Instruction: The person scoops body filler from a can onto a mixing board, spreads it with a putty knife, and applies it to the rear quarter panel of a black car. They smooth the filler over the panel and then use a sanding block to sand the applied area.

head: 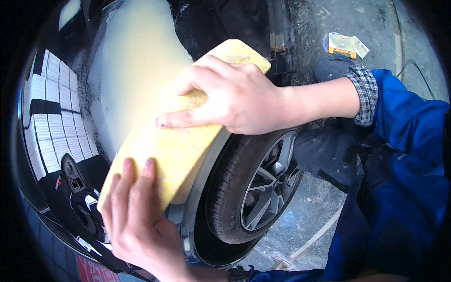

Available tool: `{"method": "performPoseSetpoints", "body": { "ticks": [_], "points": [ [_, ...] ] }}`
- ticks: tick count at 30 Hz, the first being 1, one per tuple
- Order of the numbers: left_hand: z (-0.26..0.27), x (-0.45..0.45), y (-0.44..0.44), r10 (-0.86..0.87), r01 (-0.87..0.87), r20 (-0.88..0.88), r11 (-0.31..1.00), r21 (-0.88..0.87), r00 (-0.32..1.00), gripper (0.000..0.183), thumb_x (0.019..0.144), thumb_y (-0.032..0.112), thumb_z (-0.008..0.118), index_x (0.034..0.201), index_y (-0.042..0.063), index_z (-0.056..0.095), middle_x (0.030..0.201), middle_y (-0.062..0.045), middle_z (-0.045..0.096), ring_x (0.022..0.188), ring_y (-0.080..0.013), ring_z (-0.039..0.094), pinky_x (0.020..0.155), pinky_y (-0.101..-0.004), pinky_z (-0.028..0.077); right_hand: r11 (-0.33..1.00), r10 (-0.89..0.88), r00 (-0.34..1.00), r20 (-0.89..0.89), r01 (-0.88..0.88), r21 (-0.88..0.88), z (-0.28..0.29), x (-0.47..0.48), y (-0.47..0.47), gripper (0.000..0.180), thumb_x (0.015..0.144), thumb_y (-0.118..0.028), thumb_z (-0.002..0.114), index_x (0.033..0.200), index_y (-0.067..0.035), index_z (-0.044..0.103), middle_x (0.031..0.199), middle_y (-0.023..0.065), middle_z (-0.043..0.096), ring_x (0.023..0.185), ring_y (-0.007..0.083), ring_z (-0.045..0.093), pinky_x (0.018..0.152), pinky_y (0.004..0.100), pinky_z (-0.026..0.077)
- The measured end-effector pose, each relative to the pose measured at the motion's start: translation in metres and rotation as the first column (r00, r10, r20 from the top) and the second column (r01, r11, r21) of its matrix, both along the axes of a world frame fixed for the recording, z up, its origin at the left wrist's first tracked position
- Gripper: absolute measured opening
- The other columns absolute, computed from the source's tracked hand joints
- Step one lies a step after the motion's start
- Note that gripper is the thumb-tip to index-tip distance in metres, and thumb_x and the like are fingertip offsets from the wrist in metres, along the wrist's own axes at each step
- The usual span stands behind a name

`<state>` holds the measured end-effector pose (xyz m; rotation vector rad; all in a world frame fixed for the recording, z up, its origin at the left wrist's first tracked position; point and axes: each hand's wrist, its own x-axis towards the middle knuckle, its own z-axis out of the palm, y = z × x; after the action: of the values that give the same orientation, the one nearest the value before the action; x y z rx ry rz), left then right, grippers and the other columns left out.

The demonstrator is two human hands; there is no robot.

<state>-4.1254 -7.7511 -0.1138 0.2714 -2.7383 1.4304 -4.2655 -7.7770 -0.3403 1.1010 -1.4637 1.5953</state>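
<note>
A long yellow sanding block point(176, 151) lies slantwise against a black car's body panel, over a pale, smooth patch of body filler point(137, 53) above the wheel arch. My right hand point(243, 95) grips the block's upper half from above, thumb and fingers spread across it. Lower down, my left hand point(137, 218) holds the block's bottom end, with several fingertips on its face and the thumb mostly hidden. The block's underside, against the panel, cannot be seen.
Below the arch is a tyre point(225, 190) with an alloy wheel point(271, 183). An open fuel flap point(73, 172) juts out at the lower left. On the floor lie a yellow-edged case with sheets point(341, 44) and a thin cable point(419, 74).
</note>
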Motion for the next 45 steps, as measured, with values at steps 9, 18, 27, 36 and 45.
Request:
{"method": "performPoseSetpoints", "body": {
  "ticks": [9,18,27,36,45],
  "points": [
    [-0.049,0.075,0.021,0.059,-0.067,-0.086,0.994,-0.087,0.995,0.038,0.088,-0.001,0.073,0.12,0.019,0.083,0.128,-0.006,0.077,0.12,-0.033,0.071,0.104,-0.0423,0.056,0.996,-0.076,0.996,-0.041,0.075,-0.039,-0.034,0.056,0.008,0.042,0.097,-0.031,0.066,0.132,-0.054,0.071,0.109,-0.0017,0.065,0.107,0.0218,0.067,0.094,0.0405,0.064],
    [-0.081,0.138,0.006,0.159,-0.165,-0.056,0.978,-0.13,0.986,0.026,0.095,0.031,0.075,0.12,0.028,0.083,0.132,-0.004,0.076,0.119,-0.0295,0.072,0.108,-0.0467,0.053,0.99,0.043,0.999,0.004,-0.043,0.135,-0.061,0.107,0.016,0.04,0.1,-0.03,0.063,0.132,-0.054,0.071,0.114,-0.0026,0.06,0.114,0.019,0.062,0.107,0.0508,0.058],
    [-0.006,0.037,0.034,-0.01,0.012,0.042,0.998,-0.063,0.999,0.028,0.095,0.011,0.072,0.118,0.021,0.083,0.118,-0.006,0.079,0.115,-0.0313,0.073,0.1,-0.0472,0.057,0.972,0.234,0.958,0.167,-0.225,-0.071,-0.031,0.017,0.054,0.056,0.084,0.002,0.069,0.129,-0.03,0.079,0.127,0.0079,0.069,0.122,0.0337,0.068,0.107,0.0488,0.057],
    [0.045,-0.173,-0.032,-0.3,0.307,-0.081,0.946,0.1,0.95,0.048,0.087,-0.015,0.061,0.113,0.018,0.084,0.113,-0.004,0.079,0.106,-0.02,0.074,0.087,-0.032,0.061,0.969,0.244,0.92,0.307,-0.238,-0.058,0.004,-0.182,0.015,0.049,0.098,0.003,0.055,0.134,-0.024,0.076,0.133,0.008,0.073,0.12,0.0262,0.072,0.104,0.0369,0.058],
    [0.052,-0.218,-0.053,-0.15,0.157,-0.058,0.977,0.142,0.987,0.05,0.091,-0.013,0.057,0.119,0.02,0.083,0.115,-0.005,0.079,0.102,-0.0202,0.075,0.089,-0.0319,0.061,0.967,0.238,0.921,0.307,-0.254,0.014,0.004,-0.224,-0.005,0.05,0.1,0.0,0.052,0.136,-0.027,0.075,0.121,0.0052,0.067,0.113,0.0239,0.067,0.096,0.0363,0.057]
  ]
}}
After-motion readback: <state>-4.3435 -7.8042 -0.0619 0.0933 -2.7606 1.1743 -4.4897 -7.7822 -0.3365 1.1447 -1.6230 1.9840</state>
